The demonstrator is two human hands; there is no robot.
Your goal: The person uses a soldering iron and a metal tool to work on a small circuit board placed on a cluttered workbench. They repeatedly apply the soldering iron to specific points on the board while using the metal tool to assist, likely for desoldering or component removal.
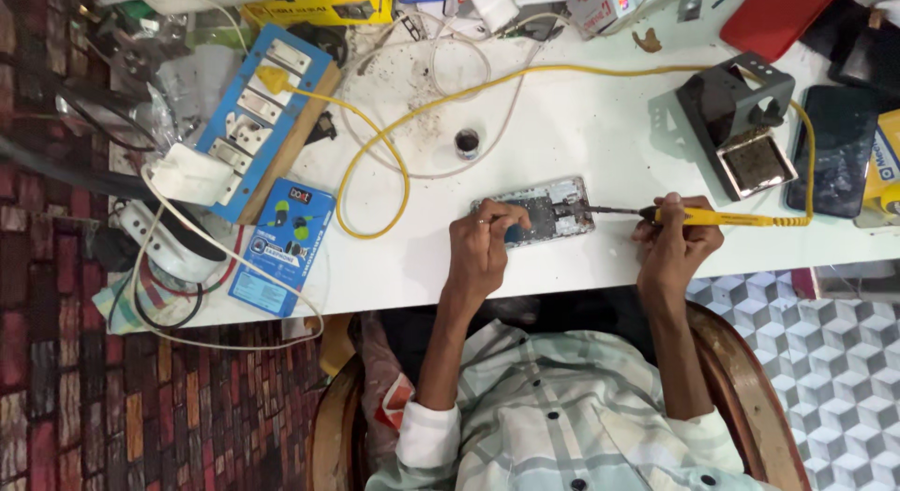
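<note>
An opened phone [555,208] with its circuit board showing lies on the white table [581,106] near the front edge. My left hand [480,247] rests on its left end, fingers pressing down on it. My right hand [677,240] grips a yellow-handled soldering iron [722,217]. The iron's dark tip [605,210] touches the right end of the phone. A yellow cable [403,177] runs from the iron across the table in a loop.
A grey soldering iron stand [741,125] with a sponge tray sits at the right, beside a dark phone [844,158]. A small black pot [467,142] stands behind the work. At the left lie a blue switchboard [262,116] and a blue box [281,247]. A red case [778,13] lies at the back.
</note>
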